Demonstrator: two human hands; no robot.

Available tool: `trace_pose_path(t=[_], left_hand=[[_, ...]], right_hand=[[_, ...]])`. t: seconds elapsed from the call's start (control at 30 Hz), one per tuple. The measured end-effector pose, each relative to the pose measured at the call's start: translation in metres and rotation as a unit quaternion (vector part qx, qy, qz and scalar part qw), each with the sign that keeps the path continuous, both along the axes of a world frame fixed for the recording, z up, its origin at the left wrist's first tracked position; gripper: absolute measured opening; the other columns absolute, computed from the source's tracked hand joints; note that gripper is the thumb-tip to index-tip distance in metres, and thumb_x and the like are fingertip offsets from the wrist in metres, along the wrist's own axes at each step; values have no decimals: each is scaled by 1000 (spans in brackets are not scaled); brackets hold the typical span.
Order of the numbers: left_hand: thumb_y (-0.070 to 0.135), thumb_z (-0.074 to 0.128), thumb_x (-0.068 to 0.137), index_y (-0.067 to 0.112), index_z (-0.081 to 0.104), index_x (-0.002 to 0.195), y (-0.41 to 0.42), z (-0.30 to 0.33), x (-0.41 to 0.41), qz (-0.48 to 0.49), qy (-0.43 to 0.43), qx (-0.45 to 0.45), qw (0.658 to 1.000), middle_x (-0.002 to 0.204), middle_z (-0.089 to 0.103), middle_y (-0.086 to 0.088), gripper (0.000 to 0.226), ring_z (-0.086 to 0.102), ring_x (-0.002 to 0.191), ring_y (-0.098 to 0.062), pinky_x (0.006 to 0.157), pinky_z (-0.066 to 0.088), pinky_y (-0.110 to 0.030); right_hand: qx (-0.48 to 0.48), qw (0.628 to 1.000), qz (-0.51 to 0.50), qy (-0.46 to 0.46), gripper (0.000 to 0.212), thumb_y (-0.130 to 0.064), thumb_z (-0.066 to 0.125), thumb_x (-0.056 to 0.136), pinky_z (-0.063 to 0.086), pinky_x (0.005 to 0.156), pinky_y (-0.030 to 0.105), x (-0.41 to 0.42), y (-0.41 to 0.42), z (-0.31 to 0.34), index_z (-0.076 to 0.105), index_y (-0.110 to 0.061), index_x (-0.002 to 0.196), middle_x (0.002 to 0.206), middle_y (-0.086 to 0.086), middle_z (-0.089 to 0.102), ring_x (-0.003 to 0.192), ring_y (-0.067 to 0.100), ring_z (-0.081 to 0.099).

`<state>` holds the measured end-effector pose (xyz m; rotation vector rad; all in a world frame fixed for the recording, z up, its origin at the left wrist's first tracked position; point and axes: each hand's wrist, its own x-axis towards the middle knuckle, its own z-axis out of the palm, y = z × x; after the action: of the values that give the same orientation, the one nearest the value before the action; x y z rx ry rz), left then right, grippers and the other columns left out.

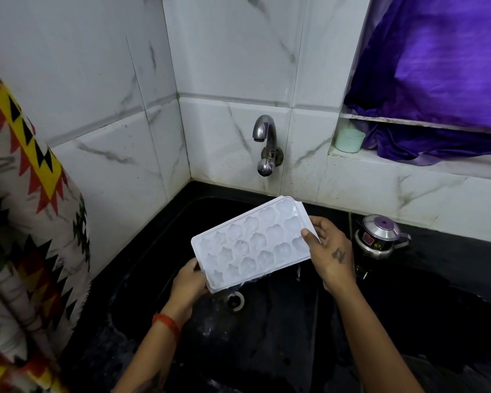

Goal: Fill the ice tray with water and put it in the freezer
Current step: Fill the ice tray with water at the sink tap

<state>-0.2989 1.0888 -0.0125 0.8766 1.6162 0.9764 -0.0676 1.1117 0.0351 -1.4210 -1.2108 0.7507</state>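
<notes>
A white plastic ice tray (253, 245) with several shaped cells is held tilted over a black sink (267, 336). Water spills off its near lower corner toward the drain (236, 300). My left hand (189, 282) grips the tray's near left end from below. My right hand (329, 248) holds the far right end, thumb on top of the rim. A chrome tap (265, 137) sticks out of the marble wall above the sink; no water runs from it.
A small steel kettle with a purple-topped lid (379, 236) stands on the black counter right of the sink. A pale green cup (349, 140) sits on a ledge beside purple cloth (437, 80). A patterned fabric (26, 222) hangs at the left.
</notes>
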Motion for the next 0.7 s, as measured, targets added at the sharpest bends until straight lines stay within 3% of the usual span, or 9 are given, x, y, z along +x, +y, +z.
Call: trace_pose_path(t=[0.13, 0.23, 0.3, 0.4, 0.57, 0.7], left_hand=[[22, 64, 64, 25, 40, 135, 2, 1, 0, 2, -20, 8, 1000, 120, 61, -10, 75, 64, 102, -29, 90, 54, -47], [3, 60, 83, 18, 37, 136, 3, 1, 2, 3, -35, 16, 999, 110, 64, -14, 60, 66, 94, -27, 80, 57, -39], [-7, 53, 86, 18, 40, 131, 3, 3, 3, 5, -58, 26, 998, 104, 65, -11, 53, 67, 87, -24, 62, 57, -28], [-11, 49, 88, 13, 40, 134, 4, 3, 4, 17, -78, 38, 996, 107, 61, -9, 53, 65, 86, -22, 52, 54, -22], [-11, 47, 89, 13, 39, 136, 5, 3, 4, 23, -78, 51, 995, 116, 58, -7, 53, 62, 97, -21, 63, 49, -23], [-12, 45, 89, 14, 37, 138, 5, 3, 4, 26, -92, 62, 994, 124, 56, -7, 56, 58, 107, -22, 73, 48, -26]], right_hand=[[28, 999, 16, 0, 23, -5, 60, 86, 50, 84, 29, 0, -2, 3, 62, -25, 97, 100, -2, 68, 96, 15, 64], [34, 999, 27, 3, 24, -4, 60, 86, 50, 83, 29, 1, -1, 3, 61, -25, 97, 102, -1, 68, 96, 16, 64], [37, 999, 35, 9, 26, -3, 59, 86, 51, 83, 30, 2, -1, 2, 60, -28, 95, 102, 0, 68, 96, 17, 64], [49, 998, 40, 9, 33, -2, 58, 87, 50, 84, 28, 2, -3, 2, 58, -34, 91, 100, -3, 67, 97, 15, 64], [55, 997, 42, 11, 36, -1, 58, 87, 46, 78, 19, 1, -4, 3, 56, -37, 89, 96, -10, 65, 94, 10, 63], [64, 997, 45, 10, 27, 0, 57, 87, 47, 79, 19, 1, -5, 1, 58, -25, 97, 100, -5, 66, 96, 12, 63]])
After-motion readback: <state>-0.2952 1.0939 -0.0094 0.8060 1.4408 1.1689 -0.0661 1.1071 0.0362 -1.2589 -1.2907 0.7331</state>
